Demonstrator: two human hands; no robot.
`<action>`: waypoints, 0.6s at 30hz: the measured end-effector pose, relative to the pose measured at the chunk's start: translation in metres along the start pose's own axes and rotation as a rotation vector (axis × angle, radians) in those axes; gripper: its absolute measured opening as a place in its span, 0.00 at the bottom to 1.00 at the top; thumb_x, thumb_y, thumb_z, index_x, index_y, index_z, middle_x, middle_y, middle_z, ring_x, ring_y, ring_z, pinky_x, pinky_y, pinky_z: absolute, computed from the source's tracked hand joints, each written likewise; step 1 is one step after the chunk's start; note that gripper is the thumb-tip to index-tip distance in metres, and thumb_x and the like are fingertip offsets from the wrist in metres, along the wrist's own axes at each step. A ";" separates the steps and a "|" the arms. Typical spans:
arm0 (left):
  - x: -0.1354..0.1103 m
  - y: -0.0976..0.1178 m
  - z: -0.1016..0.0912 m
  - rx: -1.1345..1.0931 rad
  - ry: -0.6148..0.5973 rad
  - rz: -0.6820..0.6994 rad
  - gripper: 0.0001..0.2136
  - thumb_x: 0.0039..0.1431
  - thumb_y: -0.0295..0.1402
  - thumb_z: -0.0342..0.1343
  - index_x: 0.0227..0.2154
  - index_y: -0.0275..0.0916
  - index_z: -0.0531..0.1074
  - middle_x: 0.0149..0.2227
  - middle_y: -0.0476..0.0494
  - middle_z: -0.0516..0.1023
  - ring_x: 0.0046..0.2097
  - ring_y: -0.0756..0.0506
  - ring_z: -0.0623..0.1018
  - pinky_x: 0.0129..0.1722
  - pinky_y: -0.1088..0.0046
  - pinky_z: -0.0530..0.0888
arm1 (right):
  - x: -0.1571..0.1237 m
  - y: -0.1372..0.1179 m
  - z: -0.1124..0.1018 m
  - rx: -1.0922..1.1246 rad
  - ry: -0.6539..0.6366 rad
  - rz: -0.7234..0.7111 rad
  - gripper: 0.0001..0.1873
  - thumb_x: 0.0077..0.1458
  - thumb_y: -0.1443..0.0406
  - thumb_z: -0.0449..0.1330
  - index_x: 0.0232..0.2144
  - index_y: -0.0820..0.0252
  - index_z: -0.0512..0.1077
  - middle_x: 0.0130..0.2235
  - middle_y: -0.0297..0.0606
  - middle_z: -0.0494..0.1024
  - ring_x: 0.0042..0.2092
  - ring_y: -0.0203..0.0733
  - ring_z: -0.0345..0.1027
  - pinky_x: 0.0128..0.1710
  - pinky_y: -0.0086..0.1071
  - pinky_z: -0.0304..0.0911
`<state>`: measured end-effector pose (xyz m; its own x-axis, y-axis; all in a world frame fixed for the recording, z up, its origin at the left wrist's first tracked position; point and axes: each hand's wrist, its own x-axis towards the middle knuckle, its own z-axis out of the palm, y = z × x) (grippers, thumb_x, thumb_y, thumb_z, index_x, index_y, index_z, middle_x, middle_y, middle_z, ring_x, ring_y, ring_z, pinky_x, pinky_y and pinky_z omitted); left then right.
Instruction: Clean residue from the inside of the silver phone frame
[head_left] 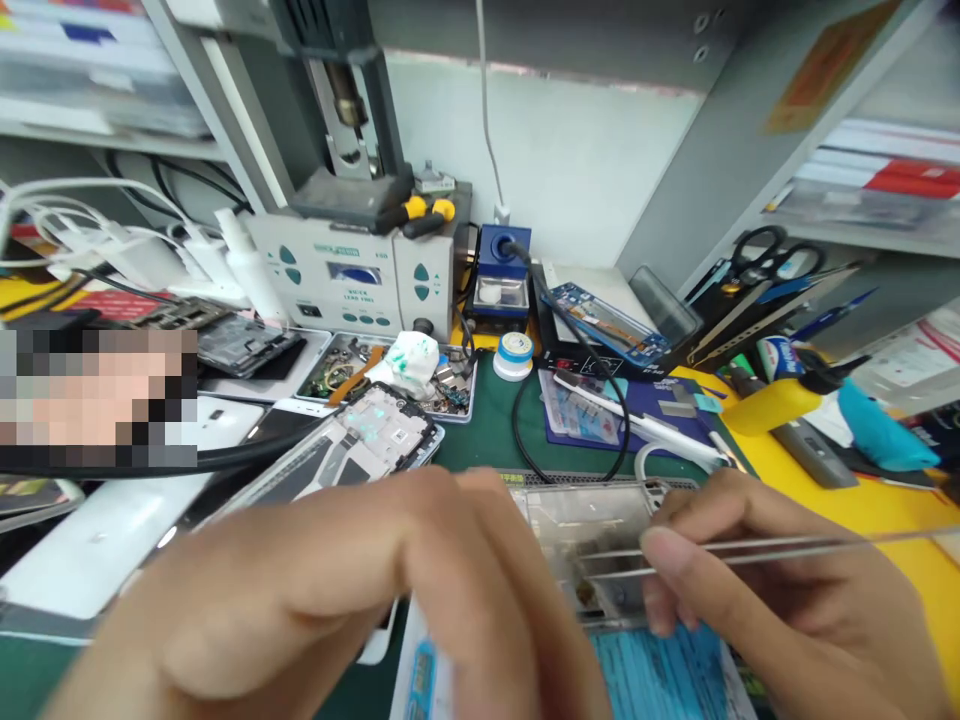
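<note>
My right hand [772,590] pinches a pair of metal tweezers [795,548], whose tips reach left into a clear plastic parts box [592,515] on the green mat. Large and blurred at the bottom left of the view, my left hand [352,600] has its fingers curled down over the near edge of that box and over a light blue sheet [660,675]. What its fingers grip is hidden.
An opened phone frame [367,435] lies left of the box, a soldering station [352,265] and a tray of small parts [390,385] behind it. A blue solder stand [502,270], a tape roll [515,352], scissors [765,255] and a yellow tool [780,400] crowd the right.
</note>
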<state>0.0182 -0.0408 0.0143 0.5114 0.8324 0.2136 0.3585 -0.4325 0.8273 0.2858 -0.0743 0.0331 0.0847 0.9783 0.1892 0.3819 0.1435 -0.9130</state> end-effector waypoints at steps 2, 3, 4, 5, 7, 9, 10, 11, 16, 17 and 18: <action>0.016 0.021 -0.002 0.104 -0.012 0.101 0.08 0.61 0.33 0.61 0.40 0.56 0.79 0.45 0.60 0.84 0.52 0.44 0.82 0.55 0.62 0.79 | 0.002 -0.001 -0.001 0.044 -0.044 0.003 0.16 0.64 0.57 0.67 0.24 0.49 0.73 0.18 0.27 0.76 0.20 0.34 0.70 0.21 0.24 0.67; 0.021 0.030 -0.002 0.182 -0.046 0.135 0.17 0.55 0.30 0.65 0.46 0.57 0.77 0.52 0.59 0.82 0.58 0.44 0.79 0.60 0.62 0.77 | 0.003 -0.001 -0.001 0.072 -0.056 0.005 0.16 0.63 0.57 0.68 0.24 0.50 0.73 0.18 0.26 0.76 0.20 0.33 0.69 0.21 0.22 0.67; 0.023 0.036 -0.001 0.267 -0.098 0.149 0.25 0.50 0.29 0.67 0.52 0.56 0.73 0.59 0.56 0.78 0.63 0.42 0.75 0.64 0.62 0.75 | 0.003 -0.002 -0.001 0.108 -0.063 0.020 0.16 0.62 0.58 0.70 0.24 0.52 0.73 0.19 0.26 0.76 0.20 0.32 0.69 0.21 0.22 0.66; 0.023 0.040 0.000 0.346 -0.166 0.136 0.31 0.48 0.29 0.68 0.56 0.53 0.69 0.63 0.52 0.74 0.67 0.41 0.71 0.66 0.61 0.74 | 0.003 -0.002 -0.001 0.154 -0.062 0.040 0.15 0.60 0.59 0.71 0.25 0.52 0.72 0.19 0.26 0.76 0.20 0.31 0.69 0.21 0.21 0.64; 0.023 0.042 0.006 0.426 -0.272 0.098 0.27 0.52 0.31 0.63 0.57 0.46 0.68 0.65 0.41 0.71 0.69 0.38 0.69 0.67 0.53 0.74 | 0.002 -0.002 0.000 0.234 -0.068 0.086 0.14 0.59 0.59 0.72 0.27 0.53 0.72 0.20 0.26 0.76 0.21 0.31 0.69 0.21 0.22 0.63; 0.024 0.040 0.011 0.447 -0.312 0.073 0.25 0.55 0.31 0.60 0.57 0.42 0.67 0.64 0.36 0.70 0.68 0.35 0.68 0.66 0.49 0.73 | 0.001 0.000 0.001 0.257 -0.082 0.107 0.14 0.59 0.60 0.72 0.28 0.53 0.71 0.21 0.26 0.77 0.22 0.31 0.69 0.23 0.23 0.61; 0.024 0.038 0.013 0.445 -0.314 0.070 0.25 0.56 0.31 0.59 0.57 0.42 0.66 0.63 0.36 0.70 0.67 0.35 0.69 0.66 0.50 0.73 | 0.001 0.001 0.001 0.259 -0.088 0.101 0.14 0.59 0.61 0.72 0.28 0.53 0.71 0.21 0.26 0.77 0.23 0.31 0.69 0.23 0.23 0.61; 0.025 0.037 0.014 0.442 -0.314 0.066 0.26 0.56 0.31 0.59 0.58 0.43 0.65 0.63 0.37 0.70 0.66 0.36 0.69 0.66 0.51 0.73 | 0.001 0.002 0.001 0.259 -0.099 0.089 0.14 0.60 0.61 0.72 0.28 0.54 0.71 0.21 0.26 0.77 0.23 0.31 0.69 0.23 0.23 0.60; 0.028 0.034 0.015 0.430 -0.308 0.055 0.28 0.55 0.29 0.59 0.59 0.44 0.61 0.58 0.40 0.70 0.61 0.38 0.71 0.61 0.53 0.75 | 0.000 0.008 0.001 0.253 -0.115 0.072 0.13 0.62 0.60 0.69 0.29 0.53 0.71 0.21 0.25 0.76 0.23 0.32 0.69 0.23 0.24 0.61; 0.028 0.034 0.014 0.425 -0.306 0.057 0.28 0.55 0.29 0.59 0.59 0.44 0.60 0.57 0.40 0.70 0.60 0.38 0.71 0.61 0.53 0.75 | 0.000 0.008 0.001 0.247 -0.117 0.073 0.13 0.63 0.60 0.69 0.29 0.53 0.71 0.21 0.25 0.76 0.23 0.32 0.68 0.24 0.24 0.61; 0.029 0.035 0.015 0.420 -0.304 0.060 0.28 0.55 0.30 0.59 0.59 0.45 0.60 0.57 0.41 0.70 0.60 0.38 0.72 0.60 0.53 0.75 | 0.000 0.009 0.001 0.239 -0.122 0.074 0.13 0.63 0.59 0.69 0.29 0.53 0.71 0.21 0.25 0.76 0.23 0.32 0.67 0.24 0.24 0.60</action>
<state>0.0565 -0.0371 0.0415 0.7216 0.6910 0.0420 0.5726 -0.6299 0.5248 0.2879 -0.0732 0.0246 -0.0122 0.9962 0.0868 0.1492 0.0877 -0.9849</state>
